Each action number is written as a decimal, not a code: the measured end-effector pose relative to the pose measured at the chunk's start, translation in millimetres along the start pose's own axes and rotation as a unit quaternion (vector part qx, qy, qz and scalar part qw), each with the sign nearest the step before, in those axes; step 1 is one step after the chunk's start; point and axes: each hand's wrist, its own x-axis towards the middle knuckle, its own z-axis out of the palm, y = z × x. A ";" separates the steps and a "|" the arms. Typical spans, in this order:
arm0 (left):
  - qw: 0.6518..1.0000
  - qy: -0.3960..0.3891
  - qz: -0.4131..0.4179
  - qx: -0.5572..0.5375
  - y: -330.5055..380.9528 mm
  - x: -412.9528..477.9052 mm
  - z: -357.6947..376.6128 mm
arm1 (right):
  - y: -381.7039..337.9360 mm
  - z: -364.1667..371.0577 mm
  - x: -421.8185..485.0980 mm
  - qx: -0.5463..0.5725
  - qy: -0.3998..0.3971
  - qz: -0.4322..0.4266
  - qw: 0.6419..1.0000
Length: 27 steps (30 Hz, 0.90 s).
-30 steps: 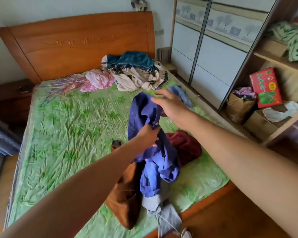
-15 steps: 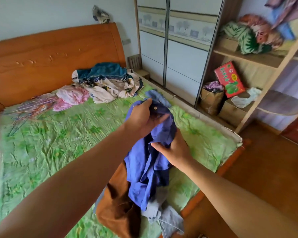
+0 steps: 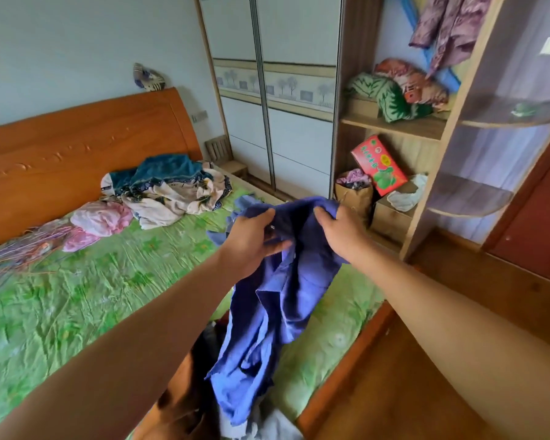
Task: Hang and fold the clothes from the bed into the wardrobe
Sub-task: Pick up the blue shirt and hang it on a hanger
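Note:
A blue shirt point(image 3: 273, 312) hangs in the air over the foot of the bed point(image 3: 61, 312). My left hand point(image 3: 251, 242) grips its upper left edge and my right hand point(image 3: 340, 230) grips its upper right edge, stretching the top between them. Under the shirt a brown garment point(image 3: 178, 404) and a grey one point(image 3: 267, 427) lie on the green sheet. A heap of teal and cream clothes point(image 3: 169, 188) and a pink garment point(image 3: 102, 217) lie near the headboard. The wardrobe point(image 3: 299, 138) with sliding doors stands behind, its open shelf section point(image 3: 394, 125) to the right.
Coloured hangers point(image 3: 23, 249) lie on the bed's left side. The shelves hold a green patterned bundle point(image 3: 391, 100), a red box point(image 3: 378, 165), a paper bag point(image 3: 353, 195) and a white bag point(image 3: 405, 195). A purple garment point(image 3: 448, 30) hangs above. Wooden floor lies at the right.
Both hands lifted the blue shirt and moved apart along its top edge, the right hand rising from below to the right side. The view swung right toward the wardrobe.

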 end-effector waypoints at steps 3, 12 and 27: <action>0.999 -0.023 0.026 -0.035 11.8 5.8 52.5 | 42.7 -48.6 -1.7 -0.044 -0.004 0.044 0.998; 0.989 -0.100 0.086 -0.067 33.4 25.7 222.0 | 117.2 -102.6 -63.4 0.000 0.050 -0.136 0.989; 0.980 -0.141 0.075 -0.119 13.1 66.1 344.6 | 161.2 -268.2 -5.2 0.117 0.265 0.038 0.956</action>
